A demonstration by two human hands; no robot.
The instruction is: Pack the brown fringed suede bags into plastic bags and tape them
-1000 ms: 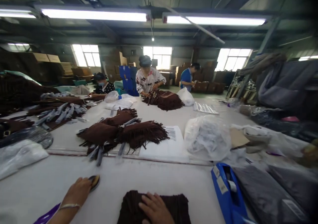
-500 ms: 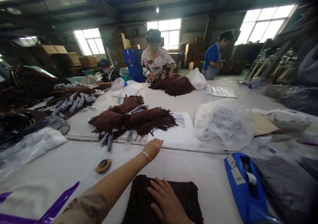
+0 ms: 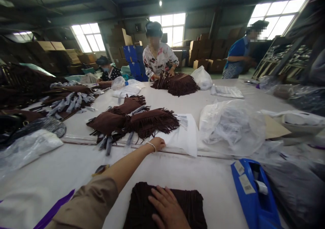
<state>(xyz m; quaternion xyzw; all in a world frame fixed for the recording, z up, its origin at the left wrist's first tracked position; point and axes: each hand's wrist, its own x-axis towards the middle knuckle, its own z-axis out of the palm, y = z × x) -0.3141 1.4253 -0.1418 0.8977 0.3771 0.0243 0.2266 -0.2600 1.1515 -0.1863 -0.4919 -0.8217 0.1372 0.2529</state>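
My left hand (image 3: 155,145) reaches forward across the white table and pinches the near edge of a white sheet with a barcode label (image 3: 182,134). That sheet is bunched up by my fingers and lies partly under a pile of brown fringed suede pieces (image 3: 132,124). My right hand (image 3: 167,207) rests flat, fingers apart, on a folded dark brown fringed piece (image 3: 142,205) near the table's front edge. A small round brown object (image 3: 101,169) sits mostly hidden behind my left forearm.
A blue tape dispenser (image 3: 254,196) stands at front right beside grey packages. A clear plastic bag of white material (image 3: 231,129) lies right of the sheet. Across the table, a co-worker (image 3: 158,54) handles another fringed pile (image 3: 177,85). Further people stand behind, among stacked cartons.
My left hand has moved from the round object, forward onto the white sheet, and taken hold of its edge. The sheet now bunches up. My right hand stays on the folded piece.
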